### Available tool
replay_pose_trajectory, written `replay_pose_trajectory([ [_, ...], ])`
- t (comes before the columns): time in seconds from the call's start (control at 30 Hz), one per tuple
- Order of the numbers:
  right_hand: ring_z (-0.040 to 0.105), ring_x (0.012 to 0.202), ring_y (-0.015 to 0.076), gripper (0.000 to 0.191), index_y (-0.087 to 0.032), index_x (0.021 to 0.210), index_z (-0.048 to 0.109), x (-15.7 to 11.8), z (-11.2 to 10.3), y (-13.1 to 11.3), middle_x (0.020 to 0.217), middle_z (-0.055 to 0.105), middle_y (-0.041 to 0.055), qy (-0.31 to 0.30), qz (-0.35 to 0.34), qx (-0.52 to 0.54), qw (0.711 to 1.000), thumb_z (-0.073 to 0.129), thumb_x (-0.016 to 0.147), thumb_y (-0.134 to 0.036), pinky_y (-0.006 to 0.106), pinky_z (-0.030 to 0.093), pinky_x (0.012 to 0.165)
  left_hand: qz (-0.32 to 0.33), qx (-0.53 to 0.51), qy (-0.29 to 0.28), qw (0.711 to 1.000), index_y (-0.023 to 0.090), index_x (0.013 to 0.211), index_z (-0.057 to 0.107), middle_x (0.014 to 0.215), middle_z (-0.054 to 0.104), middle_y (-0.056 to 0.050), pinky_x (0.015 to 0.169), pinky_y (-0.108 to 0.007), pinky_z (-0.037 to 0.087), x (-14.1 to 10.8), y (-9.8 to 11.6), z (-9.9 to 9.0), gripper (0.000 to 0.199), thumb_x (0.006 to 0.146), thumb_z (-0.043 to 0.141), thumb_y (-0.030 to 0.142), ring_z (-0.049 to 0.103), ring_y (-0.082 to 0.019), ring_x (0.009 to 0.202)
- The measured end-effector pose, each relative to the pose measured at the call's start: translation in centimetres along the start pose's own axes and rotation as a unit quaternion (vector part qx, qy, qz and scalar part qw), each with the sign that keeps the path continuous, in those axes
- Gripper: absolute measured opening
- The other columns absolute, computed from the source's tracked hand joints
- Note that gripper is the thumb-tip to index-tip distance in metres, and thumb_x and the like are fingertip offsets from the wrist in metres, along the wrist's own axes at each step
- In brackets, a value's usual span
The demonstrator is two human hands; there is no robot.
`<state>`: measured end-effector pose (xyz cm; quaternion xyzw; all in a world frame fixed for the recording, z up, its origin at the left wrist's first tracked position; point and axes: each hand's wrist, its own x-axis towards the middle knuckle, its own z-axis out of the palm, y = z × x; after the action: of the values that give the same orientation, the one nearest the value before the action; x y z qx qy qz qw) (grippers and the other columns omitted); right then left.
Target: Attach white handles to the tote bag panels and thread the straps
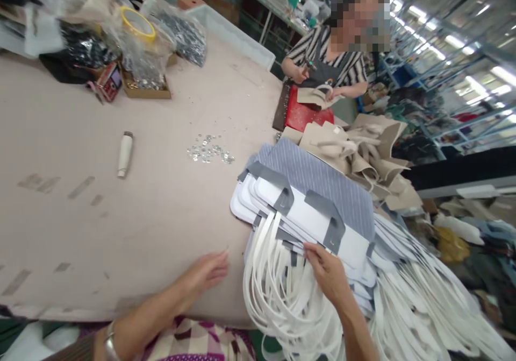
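My right hand (324, 267) pinches the front edge of a panel in the stack of white and grey panels (294, 199), which lies at the table's right front. My left hand (207, 272) hovers above the table (169, 205), left of the stack; its fingers are stretched out and it holds nothing. White looped straps (278, 296) hang from the stack over the table's front edge. Striped grey-blue fabric (322, 175) lies along the back of the stack.
Small metal pieces (207, 150) lie scattered mid-table, with a white cylinder (125, 155) to their left. Yellow tape (137, 23), plastic bags and a box stand back left. Opposite, a person holds a beige piece (316, 97) over a red block (304, 114). More straps (419, 302) hang at right.
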<state>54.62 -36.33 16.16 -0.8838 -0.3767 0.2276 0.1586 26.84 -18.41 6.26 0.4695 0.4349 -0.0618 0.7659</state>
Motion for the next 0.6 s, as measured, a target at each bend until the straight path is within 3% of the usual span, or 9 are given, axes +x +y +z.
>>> replay_pose_trajectory([
  [0.1,0.067,0.108,0.0207,0.037,-0.017,0.113,0.069,-1.0,0.7,-0.8,0.114,0.073,0.0111,-0.096,-0.035,-0.100,0.990,0.037,0.095,-0.022,0.032,0.049,0.096,-0.090,-0.106,-0.087,0.987,0.008,0.128,0.058,0.128,0.064,-0.025,0.101,-0.039,0.052,0.0,-0.9,5.3,0.097,0.071,0.046,0.086,0.064,-0.031,0.118],
  [0.17,0.063,0.115,0.0196,0.042,-0.016,0.118,0.068,-1.0,1.1,-1.9,0.121,0.070,0.0125,-0.170,-0.049,-0.199,0.964,0.032,0.096,-0.015,0.031,0.045,0.101,-0.118,-0.176,-0.123,0.970,0.012,0.131,0.058,0.134,0.062,-0.019,0.108,-0.038,0.045,-0.1,-1.3,7.1,0.095,0.071,0.050,0.085,0.059,-0.030,0.125],
  [0.27,0.067,0.109,0.0258,0.042,-0.014,0.111,0.072,-0.6,1.4,-3.1,0.106,0.074,0.0173,-0.269,-0.052,-0.303,0.913,0.036,0.090,-0.008,0.035,0.048,0.095,-0.132,-0.285,-0.151,0.937,0.016,0.130,0.060,0.133,0.064,-0.012,0.111,-0.037,0.039,-0.2,-1.9,9.2,0.080,0.079,0.052,0.077,0.055,-0.028,0.128],
  [0.37,0.069,0.102,0.0325,0.037,-0.011,0.104,0.075,0.2,1.9,-3.4,0.099,0.075,0.0211,-0.331,-0.061,-0.328,0.883,0.045,0.082,-0.006,0.042,0.049,0.091,-0.122,-0.354,-0.128,0.918,0.017,0.125,0.063,0.122,0.071,-0.010,0.105,-0.036,0.043,-0.1,-2.6,11.2,0.064,0.087,0.051,0.067,0.061,-0.028,0.120],
  [0.43,0.069,0.103,0.0347,0.035,-0.010,0.103,0.075,0.7,2.4,-3.4,0.104,0.074,0.0231,-0.370,-0.065,-0.340,0.862,0.049,0.081,-0.008,0.043,0.050,0.089,-0.111,-0.402,-0.107,0.902,0.014,0.119,0.066,0.108,0.076,-0.010,0.096,-0.036,0.049,0.0,-2.9,12.3,0.055,0.091,0.052,0.060,0.069,-0.028,0.103],
  [0.53,0.070,0.101,0.0350,0.030,-0.010,0.098,0.077,1.5,3.1,-3.2,0.102,0.074,0.0233,-0.429,-0.060,-0.341,0.834,0.056,0.077,-0.011,0.037,0.053,0.078,-0.123,-0.469,-0.074,0.871,0.010,0.112,0.067,0.086,0.077,-0.010,0.084,-0.036,0.054,-0.1,-2.8,13.3,0.046,0.093,0.054,0.050,0.071,-0.025,0.077],
  [0.6,0.072,0.097,0.0332,0.027,-0.010,0.094,0.078,1.9,3.6,-3.0,0.101,0.075,0.0218,-0.463,-0.054,-0.328,0.822,0.058,0.076,-0.012,0.033,0.053,0.073,-0.142,-0.493,-0.056,0.857,0.011,0.113,0.066,0.082,0.077,-0.009,0.082,-0.036,0.055,-0.3,-2.4,13.7,0.042,0.094,0.055,0.046,0.071,-0.023,0.072],
])
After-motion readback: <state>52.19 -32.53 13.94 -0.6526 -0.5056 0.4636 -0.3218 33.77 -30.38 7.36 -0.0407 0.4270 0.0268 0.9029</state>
